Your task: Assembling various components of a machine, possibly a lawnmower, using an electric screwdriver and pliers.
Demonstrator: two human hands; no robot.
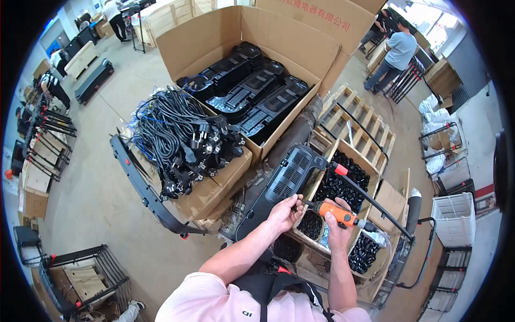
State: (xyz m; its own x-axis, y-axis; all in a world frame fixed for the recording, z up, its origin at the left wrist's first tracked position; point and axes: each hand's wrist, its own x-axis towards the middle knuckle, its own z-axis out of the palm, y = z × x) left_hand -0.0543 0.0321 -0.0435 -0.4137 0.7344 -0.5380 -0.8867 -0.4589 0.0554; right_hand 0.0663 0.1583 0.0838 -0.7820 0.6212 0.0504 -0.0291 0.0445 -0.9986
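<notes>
My right hand (338, 228) is wrapped round an orange power screwdriver (329, 210), its tip pointing left. Just off that tip, my left hand (286, 213) has its fingers pinched together; whatever they hold is too small to make out. Both hands are over a black plastic cover (292, 173) with vent slots, which lies slantwise in front of me. Beside it stands a wooden bin (309, 194) with compartments of small black parts (343, 180) and dark screws (310, 225).
A big cardboard box (201, 33) of black plastic housings (252, 91) stands ahead. Left of it, bundled black power cords (171, 126) lie on another carton (217, 193), near a long black frame (142, 182). A wooden pallet (357, 115) sits ahead right. Several people work farther off.
</notes>
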